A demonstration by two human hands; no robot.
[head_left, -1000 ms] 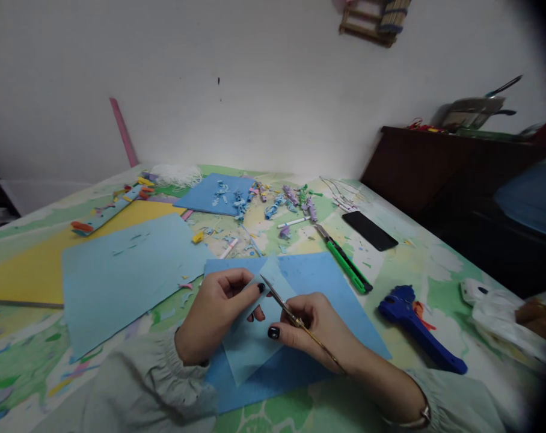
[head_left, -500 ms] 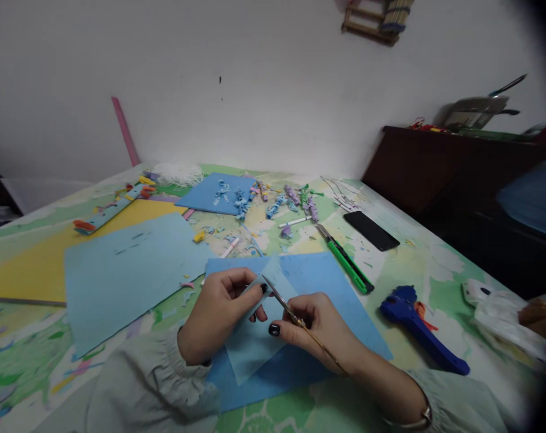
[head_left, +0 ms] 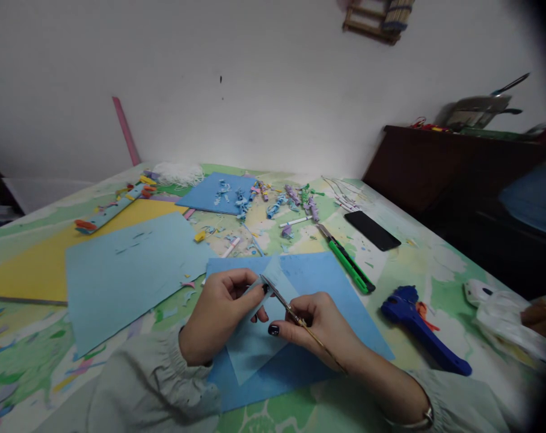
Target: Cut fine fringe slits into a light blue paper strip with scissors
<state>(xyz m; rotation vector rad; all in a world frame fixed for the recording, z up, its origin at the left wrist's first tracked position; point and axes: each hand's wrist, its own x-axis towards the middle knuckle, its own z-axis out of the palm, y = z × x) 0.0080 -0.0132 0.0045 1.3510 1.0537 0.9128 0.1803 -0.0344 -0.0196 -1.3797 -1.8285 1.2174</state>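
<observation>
Head view, lower centre: the left hand (head_left: 222,307) pinches a light-blue sheet (head_left: 251,353) while the right hand (head_left: 322,328) grips scissors (head_left: 287,305) slanting toward upper left, tips beside the left thumb (head_left: 254,297).

Left forearm (head_left: 151,379): sleeved, entering from the lower left of the frame and angled up toward the centre. Left wrist (head_left: 194,349) bare beyond a gathered cuff (head_left: 189,376). Left grip (head_left: 225,307), lower centre: back of the hand visible, fingers curled, left thumb (head_left: 254,297) extended to the upper right, pinching.

Right forearm (head_left: 388,385): rising from the lower right toward the centre, bare up to a sleeve (head_left: 453,400) at the frame's lower right. Right grip (head_left: 320,331), right of centre: fingers bent and closed, right thumb (head_left: 291,332) pointing left. Nails dark on both thumbs. The two grips are near one another, not touching.
</observation>
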